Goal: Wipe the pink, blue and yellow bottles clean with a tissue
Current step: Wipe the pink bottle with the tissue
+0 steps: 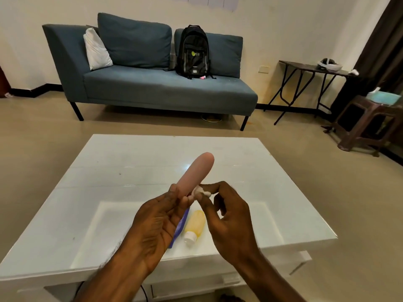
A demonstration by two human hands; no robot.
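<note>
Pink bottle (pixel 194 173) held tilted above the surface (pixel 109 171), left hand (pixel 157 227) fingers clamped on its lower end. Right hand (pixel 229 219) fingers pinch tissue (pixel 201 191) against it. Yellow bottle (pixel 195 225) and blue bottle (pixel 180 227) lie below.

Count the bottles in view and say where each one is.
3. The pink bottle is held up in the left hand; the yellow bottle lies on the white table; the blue bottle lies beside it, mostly hidden behind that hand.
</note>
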